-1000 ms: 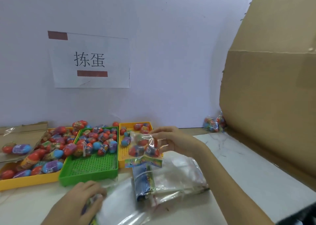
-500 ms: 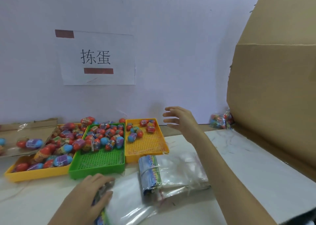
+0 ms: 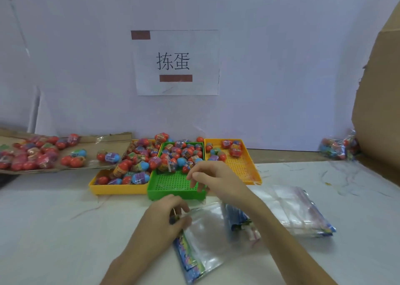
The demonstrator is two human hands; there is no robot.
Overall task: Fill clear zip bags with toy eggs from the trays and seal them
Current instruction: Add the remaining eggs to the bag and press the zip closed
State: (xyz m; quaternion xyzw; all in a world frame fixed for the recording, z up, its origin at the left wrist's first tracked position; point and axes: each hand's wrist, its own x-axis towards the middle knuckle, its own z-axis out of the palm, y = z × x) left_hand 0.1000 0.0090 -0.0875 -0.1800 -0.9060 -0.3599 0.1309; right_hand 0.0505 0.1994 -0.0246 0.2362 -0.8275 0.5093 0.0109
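Toy eggs (image 3: 138,167) heaped in the trays (image 3: 116,190) at mid-left. Lower centre: left hand (image 3: 164,219) pinching the top edge of the clear zip bag (image 3: 205,237), flat on the table (image 3: 54,230), same as before. Right hand (image 3: 216,178) back from the far right, hovering over the near rim of the green tray (image 3: 173,194), fingers loosely curled, empty. Upper-centre paper sign (image 3: 194,85): "拣蛋".
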